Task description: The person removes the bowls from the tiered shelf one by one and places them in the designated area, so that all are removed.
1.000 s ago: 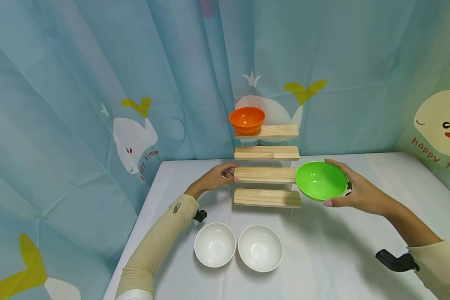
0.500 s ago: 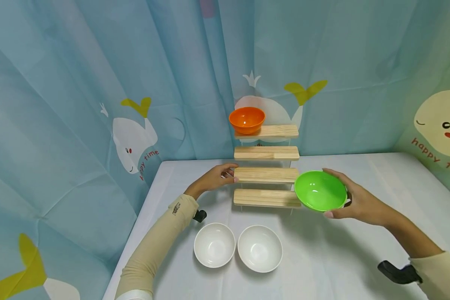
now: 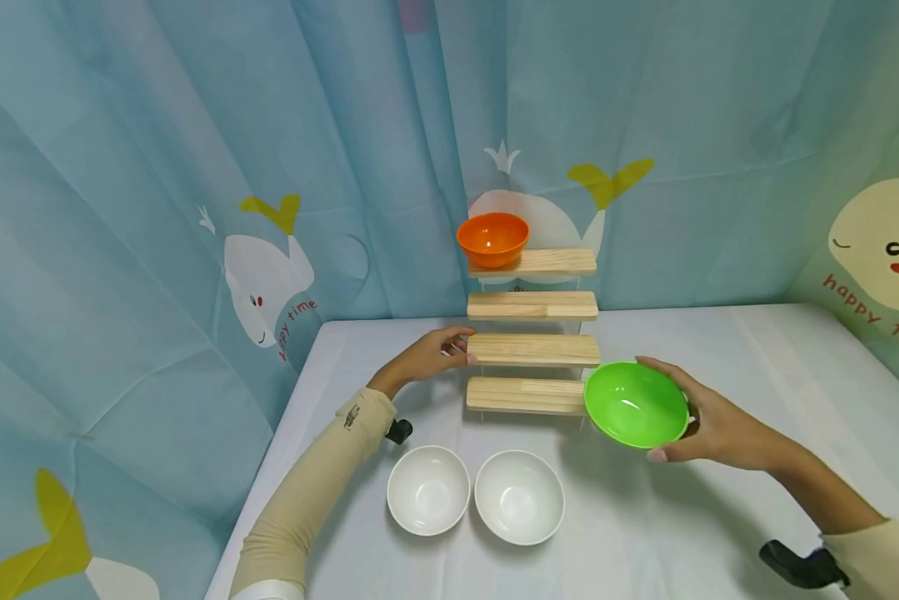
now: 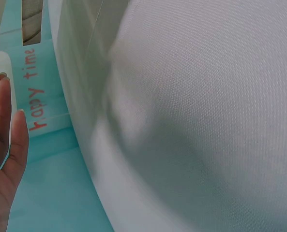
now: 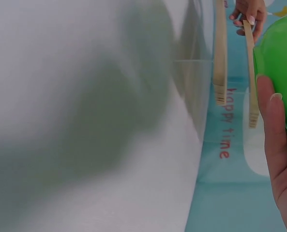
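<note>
My right hand (image 3: 711, 423) grips the far right side of a green bowl (image 3: 632, 404), thumb at the near rim and fingers behind. The bowl is in the air, over the right end of the lowest shelf board (image 3: 524, 395) in the head view. With my left hand (image 3: 425, 357) I hold the left end of the second-lowest board (image 3: 533, 351) of a tiered wooden rack. The right wrist view shows that left hand (image 5: 250, 13) at the board's end. An orange bowl (image 3: 492, 240) sits on the left of the top board (image 3: 557, 262).
Two white bowls (image 3: 428, 490) stand side by side on the white-covered table (image 3: 666, 533), in front of the rack. A blue printed curtain (image 3: 389, 167) hangs behind and at the left.
My right hand has brought the green bowl down and nearer to me, from beside the second-lowest board to beside the lowest. The left hand has stayed at the rack.
</note>
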The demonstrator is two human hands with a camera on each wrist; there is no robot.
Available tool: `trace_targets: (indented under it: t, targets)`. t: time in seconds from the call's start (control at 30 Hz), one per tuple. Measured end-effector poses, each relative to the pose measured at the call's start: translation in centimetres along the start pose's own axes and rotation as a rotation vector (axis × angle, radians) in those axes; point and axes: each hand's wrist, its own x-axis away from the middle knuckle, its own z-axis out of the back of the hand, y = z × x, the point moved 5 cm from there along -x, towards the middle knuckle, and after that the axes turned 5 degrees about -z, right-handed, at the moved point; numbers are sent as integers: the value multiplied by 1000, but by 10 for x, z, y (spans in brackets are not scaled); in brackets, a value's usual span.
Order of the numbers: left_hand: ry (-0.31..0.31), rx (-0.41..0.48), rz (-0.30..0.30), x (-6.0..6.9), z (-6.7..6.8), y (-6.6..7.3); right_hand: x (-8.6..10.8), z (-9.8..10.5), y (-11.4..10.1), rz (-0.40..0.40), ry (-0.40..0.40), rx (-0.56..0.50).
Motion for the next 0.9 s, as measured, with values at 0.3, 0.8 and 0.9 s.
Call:
trace_targets:
  t: [0.3,0.8,0.9]
  targets:
    - [1,-6,-2,0,0,-1,9,-14,5,14,-78,-88]
    - [-1,-2,10,0,1,-3,19,-26,10,5,-152,-176]
    - [-6,0,7,0,0,-2,21,-28,9,10,-163,-185]
